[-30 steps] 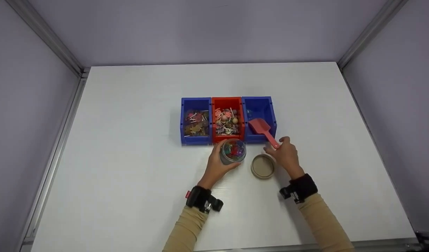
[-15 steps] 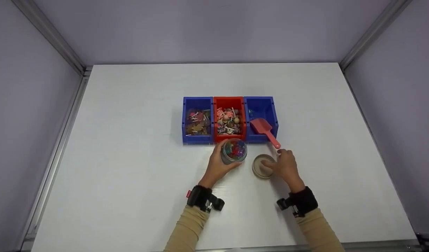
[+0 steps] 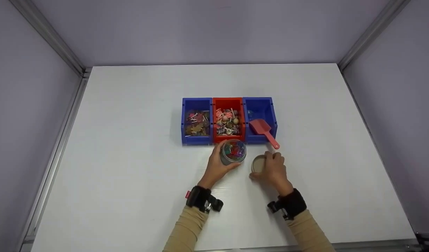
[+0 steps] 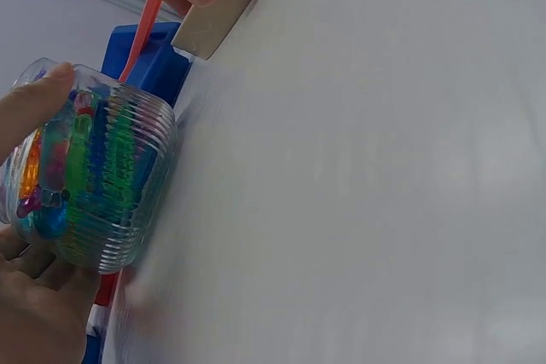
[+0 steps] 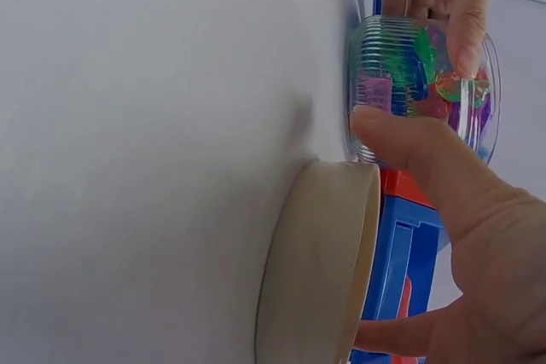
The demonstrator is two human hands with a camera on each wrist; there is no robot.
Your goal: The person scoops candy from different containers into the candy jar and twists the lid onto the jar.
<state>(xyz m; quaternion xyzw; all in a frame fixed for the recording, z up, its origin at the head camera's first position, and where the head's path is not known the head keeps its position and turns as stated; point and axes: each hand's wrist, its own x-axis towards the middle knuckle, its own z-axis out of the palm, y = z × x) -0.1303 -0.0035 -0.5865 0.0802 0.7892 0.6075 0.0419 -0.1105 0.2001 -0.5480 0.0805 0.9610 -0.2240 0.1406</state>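
Observation:
My left hand (image 3: 216, 167) holds a clear ribbed jar (image 3: 233, 152) filled with colourful translucent pieces, with thumb and fingers on opposite sides. In the left wrist view the jar (image 4: 111, 176) shows green, blue and orange pieces through its wall. Just right of it a round beige lid (image 3: 258, 164) lies on the table, hollow side up. My right hand (image 3: 274, 170) grips this lid, thumb at its near left edge and fingers at its far right. Seen from the right wrist, the thumb (image 5: 409, 138) lies right at the edge of the lid (image 5: 316, 270).
Behind the jar three bins stand joined: a left blue bin (image 3: 183, 120) and a red bin (image 3: 227, 101), both with lollipop-like pieces, and a right blue bin (image 3: 258, 105). A pink scoop (image 3: 261, 127) leans in the right bin, handle over its front edge.
My right hand has moved from beside the scoop's handle down and left onto the lid, taking hold of it. The left hand keeps the jar in the same place.

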